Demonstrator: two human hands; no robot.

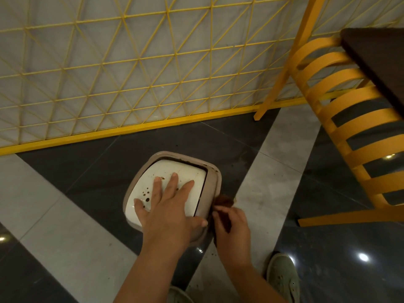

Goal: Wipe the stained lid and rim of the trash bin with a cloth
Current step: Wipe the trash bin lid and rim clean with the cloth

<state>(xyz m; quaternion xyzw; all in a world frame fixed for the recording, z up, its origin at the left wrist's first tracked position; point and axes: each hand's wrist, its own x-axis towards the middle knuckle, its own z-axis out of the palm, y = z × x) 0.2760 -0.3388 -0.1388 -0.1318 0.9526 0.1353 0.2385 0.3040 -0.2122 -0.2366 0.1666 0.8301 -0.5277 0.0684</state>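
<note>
- The trash bin (215, 184) stands on the floor at lower centre of the frame, its white lid (170, 173) shut inside a beige rim (213, 171).
- Brown spots dot the lid's left part, near the fingers, and a brown smear marks the rim at its right corner.
- The left hand (166, 206) lies flat and spread on the lid, gripping nothing.
- The right hand (231, 226) pinches a brown cloth (224, 201) against the rim's right edge.
- Risk: hard pressure from the flat palm could tilt the lid inward, so the hand slips into the bin.
- Risk: the cloth already looks dirty and may smear rather than lift the stains.
- Risk: a sideways push could slide the light-looking bin on the glossy floor tiles (65, 248).
- The bin's contents are hidden under the lid.
</note>
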